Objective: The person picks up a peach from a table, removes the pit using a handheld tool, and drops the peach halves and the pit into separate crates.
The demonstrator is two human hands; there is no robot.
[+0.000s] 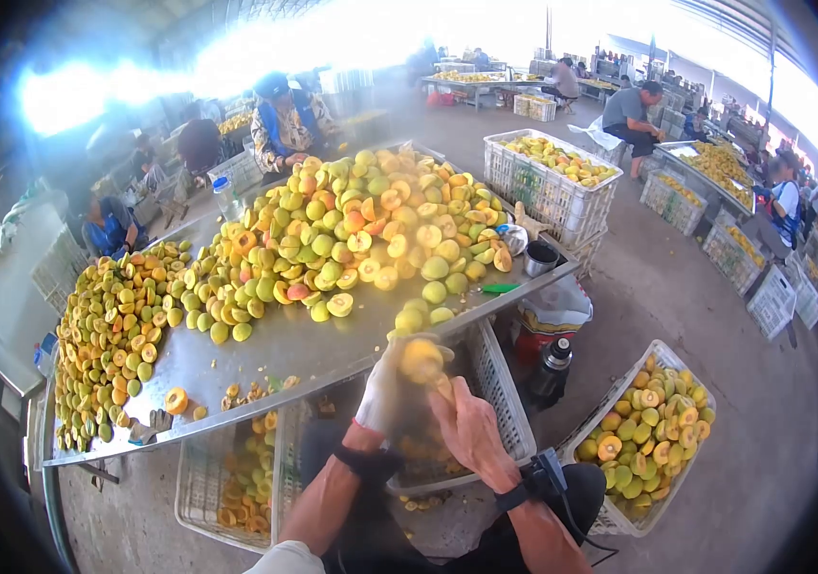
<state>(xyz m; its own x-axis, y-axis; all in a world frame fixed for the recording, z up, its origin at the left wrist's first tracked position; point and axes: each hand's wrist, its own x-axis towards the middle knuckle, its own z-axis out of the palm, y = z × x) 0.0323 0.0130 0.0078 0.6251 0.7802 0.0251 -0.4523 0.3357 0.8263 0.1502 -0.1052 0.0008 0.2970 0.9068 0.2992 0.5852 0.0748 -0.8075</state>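
My left hand (382,387), in a white glove, is closed around a peach half (420,361) with its yellow-orange cut side up. Close beside it, my bare right hand (471,429) has its fingers curled at the fruit. Blur hides what those fingers grip. Both hands are above a plastic crate (503,383) between the knees, just in front of the metal table (265,359). A large heap of green-yellow peaches (332,225), many cut in half, lies on the table. A green-handled tool (500,288) rests near its right edge.
A crate of peach halves (653,440) stands right; another crate (227,478) sits left under the table. A dark thermos (551,371) and metal cup (540,256) are nearby. A glove (149,428) lies on the table. Across it sits a person (285,124); stacked crates (552,196) stand beyond.
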